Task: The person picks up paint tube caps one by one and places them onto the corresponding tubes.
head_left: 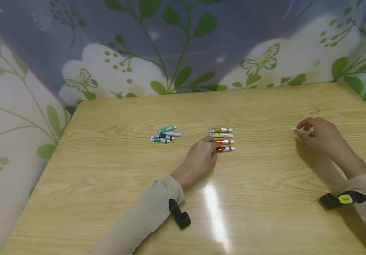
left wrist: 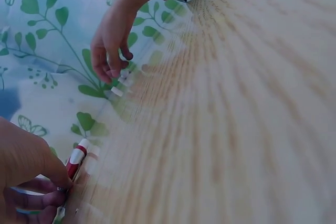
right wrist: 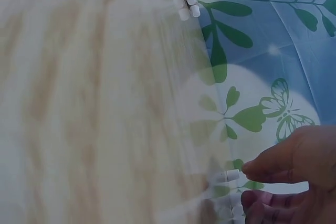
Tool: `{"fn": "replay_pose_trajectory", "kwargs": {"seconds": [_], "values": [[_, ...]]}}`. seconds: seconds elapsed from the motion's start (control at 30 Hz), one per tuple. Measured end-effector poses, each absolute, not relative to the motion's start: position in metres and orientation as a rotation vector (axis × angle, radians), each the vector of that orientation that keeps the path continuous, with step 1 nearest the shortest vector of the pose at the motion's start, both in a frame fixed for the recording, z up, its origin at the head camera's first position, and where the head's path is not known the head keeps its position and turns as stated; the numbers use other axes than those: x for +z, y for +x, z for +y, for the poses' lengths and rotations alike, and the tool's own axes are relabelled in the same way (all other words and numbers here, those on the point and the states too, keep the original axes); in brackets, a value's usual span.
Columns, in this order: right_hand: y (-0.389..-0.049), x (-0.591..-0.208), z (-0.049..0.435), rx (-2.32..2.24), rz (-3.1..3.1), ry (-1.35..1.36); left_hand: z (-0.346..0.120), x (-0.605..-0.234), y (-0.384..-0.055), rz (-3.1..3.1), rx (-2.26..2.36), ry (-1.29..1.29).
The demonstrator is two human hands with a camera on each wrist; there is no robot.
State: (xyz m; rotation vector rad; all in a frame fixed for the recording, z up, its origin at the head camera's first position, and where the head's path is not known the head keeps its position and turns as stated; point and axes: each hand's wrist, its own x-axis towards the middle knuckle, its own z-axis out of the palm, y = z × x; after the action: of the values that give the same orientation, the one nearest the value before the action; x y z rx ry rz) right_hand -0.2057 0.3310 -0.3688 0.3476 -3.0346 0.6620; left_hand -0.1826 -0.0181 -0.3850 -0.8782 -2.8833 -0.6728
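Observation:
My left hand (head_left: 200, 157) is at the middle group of paint tubes, with thumb and fingers pinching a dark red paint tube (head_left: 226, 149). Its white cap points right, and the fingers hide its rear end. Just beyond lie an orange-red tube (head_left: 227, 141), a yellow tube (head_left: 222, 135) and a gold tube (head_left: 222, 130), caps on the same side. Far to the right, my right hand (head_left: 318, 134) has its thumb and fingers curled about a white-capped paint tube (right wrist: 232, 174); the hand covers most of its body in the head view.
Left of the middle row, a loose cluster holds a bright green tube (head_left: 167, 129), a white tube (head_left: 173, 134), a black tube (head_left: 165, 136) and a dark green tube (head_left: 159, 139). The wooden table (head_left: 106, 177) ends at a leaf-patterned curtain (head_left: 189, 46).

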Motion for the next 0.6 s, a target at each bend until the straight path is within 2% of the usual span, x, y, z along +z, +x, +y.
{"fn": "replay_pose_trajectory", "kwargs": {"seconds": [0.6], "values": [[-0.2069,-0.3762,0.3268,0.662,-3.073,0.466,-0.0190,-0.3880,-0.1839,-2.884,-0.570,-0.847]]}}
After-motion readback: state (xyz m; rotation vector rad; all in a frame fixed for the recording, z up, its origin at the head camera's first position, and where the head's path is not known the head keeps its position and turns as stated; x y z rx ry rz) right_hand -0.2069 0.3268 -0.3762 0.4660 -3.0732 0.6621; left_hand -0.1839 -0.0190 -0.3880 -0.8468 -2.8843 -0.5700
